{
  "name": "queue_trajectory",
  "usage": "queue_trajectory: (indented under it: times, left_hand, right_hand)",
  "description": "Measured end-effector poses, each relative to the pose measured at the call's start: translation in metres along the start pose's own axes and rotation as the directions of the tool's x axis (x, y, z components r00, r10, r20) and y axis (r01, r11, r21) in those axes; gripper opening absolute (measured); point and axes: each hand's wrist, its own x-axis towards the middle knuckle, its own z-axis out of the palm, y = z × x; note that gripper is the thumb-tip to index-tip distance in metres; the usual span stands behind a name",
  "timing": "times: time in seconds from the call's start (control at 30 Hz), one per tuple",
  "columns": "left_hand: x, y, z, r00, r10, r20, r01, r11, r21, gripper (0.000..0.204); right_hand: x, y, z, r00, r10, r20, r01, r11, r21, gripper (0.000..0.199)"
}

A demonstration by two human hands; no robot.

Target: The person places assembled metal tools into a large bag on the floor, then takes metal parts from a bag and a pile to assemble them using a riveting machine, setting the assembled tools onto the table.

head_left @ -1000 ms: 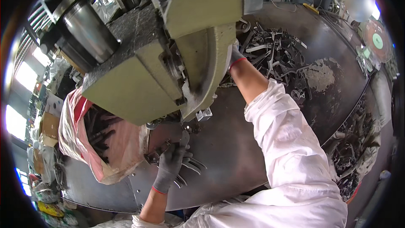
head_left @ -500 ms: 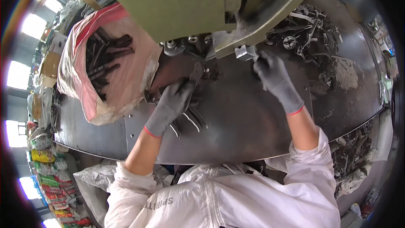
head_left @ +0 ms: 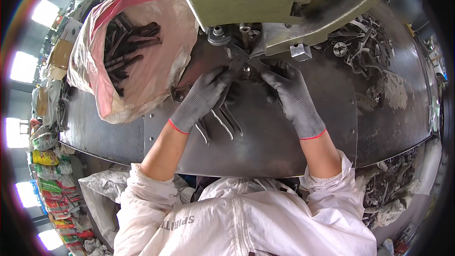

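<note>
My left hand (head_left: 206, 92), in a grey glove with a red cuff edge, is closed on a flat dark metal part (head_left: 236, 59). Across it lies a second flat metal part (head_left: 256, 62), making an X beneath the machine head. My right hand (head_left: 290, 92), gloved alike, pinches the second part's near end; the fingertips are partly hidden. Curved metal handles (head_left: 226, 122) extend below my left hand, and I cannot tell whether they join the held part. A small round metal pin (head_left: 246, 69) shows between the hands, close to the crossing.
The green machine (head_left: 241, 0) overhangs the dark metal table (head_left: 256, 156); a square metal block (head_left: 300, 52) sits at its lower right. At left stands a pink-lined sack (head_left: 163, 73) holding dark metal parts (head_left: 125, 47). Loose metal parts (head_left: 362, 42) are heaped at right.
My right hand has left the square block and come left to the metal parts. The part in my left hand now crosses another beneath the machine head. The whole view has shifted slightly.
</note>
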Motion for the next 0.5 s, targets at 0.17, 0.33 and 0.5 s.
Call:
queue_trajectory:
  times: [0.17,0.33,0.5]
  left_hand:
    - [-0.001,0.024,-0.004,0.981,-0.135,0.139,0.132,0.991,0.035,0.039]
    - [0.008,0.037,-0.007,0.907,-0.359,0.221,0.391,0.912,-0.121,0.051]
    - [0.018,0.017,-0.008,0.973,0.032,0.227,-0.089,0.966,0.245,0.047]
  right_hand:
    - [-0.001,0.000,0.006,1.000,-0.015,-0.001,0.015,0.998,-0.055,0.028]
    - [0.009,0.012,0.005,0.990,-0.144,0.000,0.142,0.973,-0.183,0.027]
    - [0.003,0.000,0.006,0.992,-0.129,0.017,0.130,0.976,-0.174,0.028]
